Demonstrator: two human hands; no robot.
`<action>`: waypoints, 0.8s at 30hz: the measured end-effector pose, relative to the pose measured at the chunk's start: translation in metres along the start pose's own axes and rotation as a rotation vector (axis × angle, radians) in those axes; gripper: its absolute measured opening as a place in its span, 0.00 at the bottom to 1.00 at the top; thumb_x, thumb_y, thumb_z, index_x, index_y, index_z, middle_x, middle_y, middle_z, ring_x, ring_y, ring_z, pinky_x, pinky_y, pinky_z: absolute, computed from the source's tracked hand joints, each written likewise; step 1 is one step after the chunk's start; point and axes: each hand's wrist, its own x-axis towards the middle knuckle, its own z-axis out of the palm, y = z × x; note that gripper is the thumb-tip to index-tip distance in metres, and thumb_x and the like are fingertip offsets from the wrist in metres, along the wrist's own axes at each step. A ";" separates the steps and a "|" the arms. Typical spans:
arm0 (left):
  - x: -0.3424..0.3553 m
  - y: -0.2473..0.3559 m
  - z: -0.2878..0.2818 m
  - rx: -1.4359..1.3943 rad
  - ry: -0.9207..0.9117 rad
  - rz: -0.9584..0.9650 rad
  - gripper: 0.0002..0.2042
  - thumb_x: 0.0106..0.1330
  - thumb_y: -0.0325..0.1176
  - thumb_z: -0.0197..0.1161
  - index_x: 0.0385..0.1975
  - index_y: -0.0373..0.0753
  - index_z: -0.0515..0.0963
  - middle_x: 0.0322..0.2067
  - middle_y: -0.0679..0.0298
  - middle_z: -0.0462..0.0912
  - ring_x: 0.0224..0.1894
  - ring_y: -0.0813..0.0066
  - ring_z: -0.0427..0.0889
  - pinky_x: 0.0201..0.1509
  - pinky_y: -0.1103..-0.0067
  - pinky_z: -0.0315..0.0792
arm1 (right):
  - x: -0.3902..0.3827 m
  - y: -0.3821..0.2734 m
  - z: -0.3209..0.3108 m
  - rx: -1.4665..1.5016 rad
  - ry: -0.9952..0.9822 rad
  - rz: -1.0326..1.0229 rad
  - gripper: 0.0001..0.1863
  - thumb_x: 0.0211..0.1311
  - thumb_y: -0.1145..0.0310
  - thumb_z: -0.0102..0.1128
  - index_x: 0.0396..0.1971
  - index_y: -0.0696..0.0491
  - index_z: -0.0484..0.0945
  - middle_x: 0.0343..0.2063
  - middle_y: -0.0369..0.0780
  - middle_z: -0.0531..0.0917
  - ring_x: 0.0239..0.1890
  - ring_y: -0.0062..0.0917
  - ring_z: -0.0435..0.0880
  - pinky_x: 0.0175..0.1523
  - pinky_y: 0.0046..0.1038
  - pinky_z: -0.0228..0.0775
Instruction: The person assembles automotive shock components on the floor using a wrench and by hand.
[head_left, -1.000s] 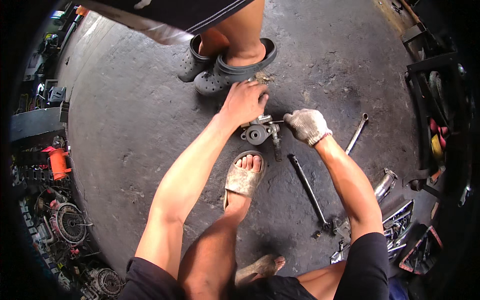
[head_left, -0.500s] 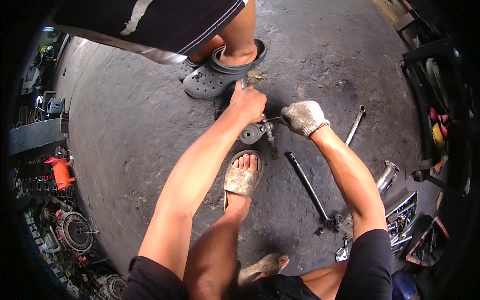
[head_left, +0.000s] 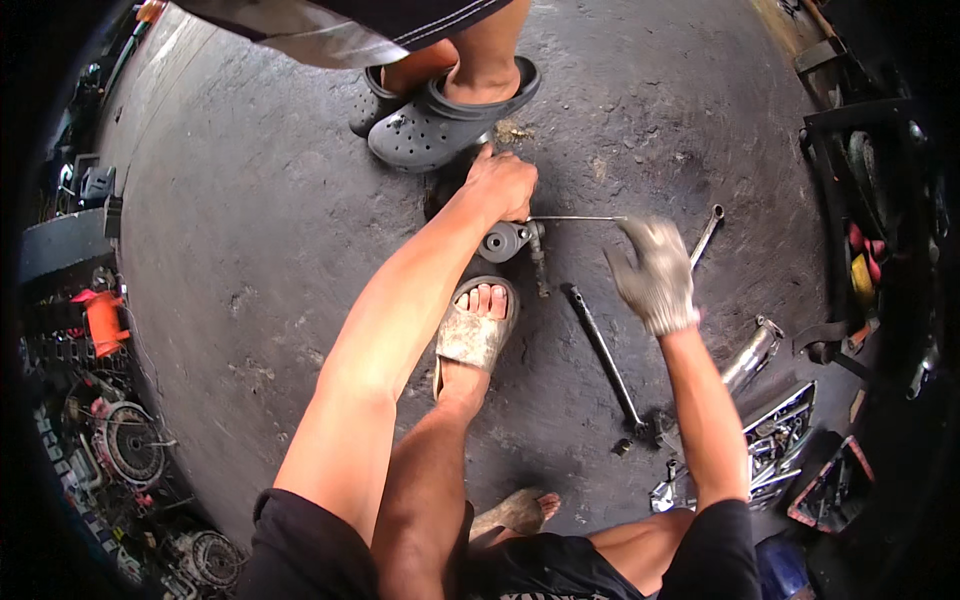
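My bare left hand (head_left: 500, 180) is closed on a grey metal assembly (head_left: 496, 241) with a round boss and a short side fitting, on the floor beside another person's grey clog (head_left: 415, 140); its top is hidden by my hand. A thin metal rod (head_left: 575, 217) sticks out from it to the right. My right hand (head_left: 648, 270), in a dirty knit glove, is open with fingers spread and slightly blurred at the rod's far end; whether it touches the rod I cannot tell.
A long socket bar (head_left: 600, 350) and a wrench (head_left: 708, 230) lie on the dark floor (head_left: 240, 260). An open toolbox (head_left: 780, 435) is at right, engine parts (head_left: 135, 443) and an orange container (head_left: 106, 323) at left, a black rack (head_left: 855, 115) along the right.
My right hand has loosened from a fist and moved right and down, leaving the thin rod showing at greater length. My left hand stays on the assembly.
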 end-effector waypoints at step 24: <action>-0.093 0.053 0.055 -0.180 0.997 0.027 0.11 0.65 0.30 0.63 0.45 0.35 0.81 0.43 0.54 0.82 0.53 0.52 0.77 0.62 0.57 0.72 | -0.260 -0.075 -0.043 0.211 -0.298 0.892 0.19 0.76 0.56 0.59 0.50 0.58 0.81 0.30 0.51 0.86 0.35 0.38 0.88 0.44 0.40 0.78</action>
